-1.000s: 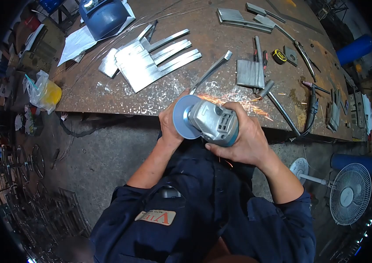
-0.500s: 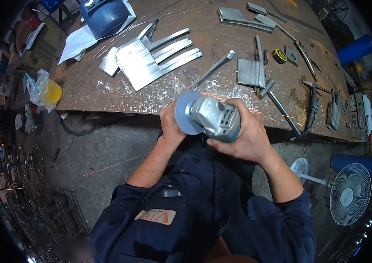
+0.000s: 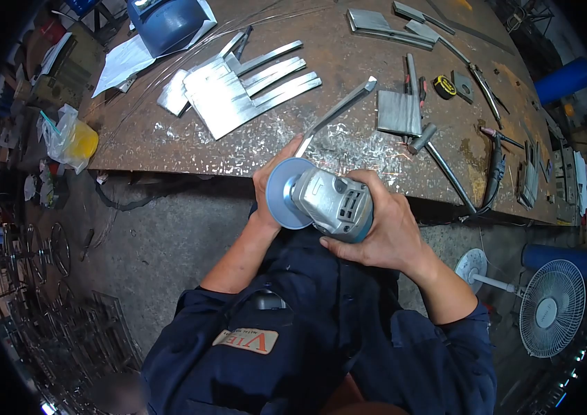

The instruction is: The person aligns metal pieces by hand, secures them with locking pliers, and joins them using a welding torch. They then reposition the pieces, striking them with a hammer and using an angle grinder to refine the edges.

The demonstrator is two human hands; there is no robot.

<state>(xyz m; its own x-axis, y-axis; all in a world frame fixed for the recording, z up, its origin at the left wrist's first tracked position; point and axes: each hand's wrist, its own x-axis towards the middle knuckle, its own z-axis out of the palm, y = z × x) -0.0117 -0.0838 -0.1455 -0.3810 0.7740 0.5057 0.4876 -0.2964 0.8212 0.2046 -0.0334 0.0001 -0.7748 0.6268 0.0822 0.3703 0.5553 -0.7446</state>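
My right hand (image 3: 394,228) is wrapped round the body of an angle grinder (image 3: 328,200) near the table's front edge. The grinder's round disc (image 3: 285,194) faces left and covers part of my left hand (image 3: 269,173). My left hand is closed on the near end of a bent metal bar (image 3: 338,109), whose far end points up and right over the table. To the left of the bar lies a stack of shiny metal plates with long strips (image 3: 221,97). A square metal plate (image 3: 399,113) and a hammer (image 3: 439,160) lie to the right.
The rusty table (image 3: 169,149) also bears a welding helmet (image 3: 165,28), a tape measure (image 3: 444,86), a welding torch (image 3: 495,162) and more metal pieces (image 3: 390,29). A bag with yellow liquid (image 3: 79,142) is at the left edge; a fan (image 3: 549,308) stands at the right.
The grinder and my right hand have moved slightly left and down. Orange sparks seen before are gone. More of the bar's near end shows above the disc.
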